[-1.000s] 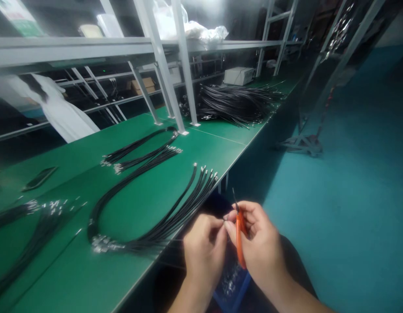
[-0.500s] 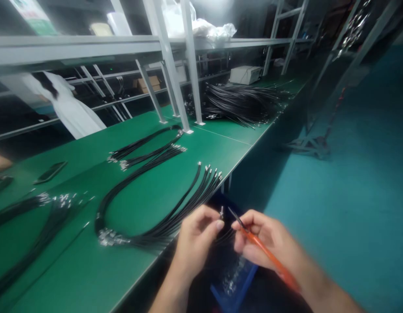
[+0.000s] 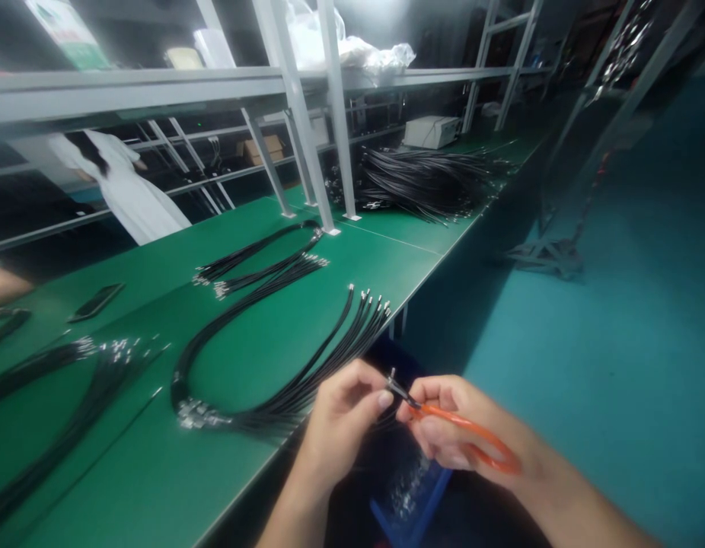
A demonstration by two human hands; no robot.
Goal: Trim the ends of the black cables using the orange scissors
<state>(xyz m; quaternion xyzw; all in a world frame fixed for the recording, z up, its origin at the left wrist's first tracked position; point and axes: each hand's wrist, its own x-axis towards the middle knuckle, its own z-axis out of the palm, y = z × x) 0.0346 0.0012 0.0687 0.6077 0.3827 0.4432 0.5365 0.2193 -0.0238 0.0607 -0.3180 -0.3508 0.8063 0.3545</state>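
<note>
My left hand (image 3: pixel 349 415) pinches the metal-tipped end of a black cable (image 3: pixel 392 374) between thumb and forefinger, just off the bench edge. My right hand (image 3: pixel 460 426) is closed around orange-handled pliers (image 3: pixel 472 430), whose dark jaws touch the small connector at my left fingertips. Whether the jaws are closed on it is too small to tell. Beside my left hand, a curved bundle of black cables (image 3: pixel 215 327) with metal ends lies on the green bench (image 3: pixel 261 350).
A blue bin (image 3: pixel 413 510) with small shiny parts sits below my hands. More cable bundles (image 3: pixel 432 179) lie farther along the bench and at the left, near a phone (image 3: pixel 97 302). Shelf posts (image 3: pixel 307 137) rise from the bench. A person in white (image 3: pixel 135 194) stands beyond; another person's arm (image 3: pixel 4 285) shows at left.
My right hand has turned the pliers, and their jaws have moved left onto the connector at my left fingertips. The orange handles now look more spread. The view has shifted slightly.
</note>
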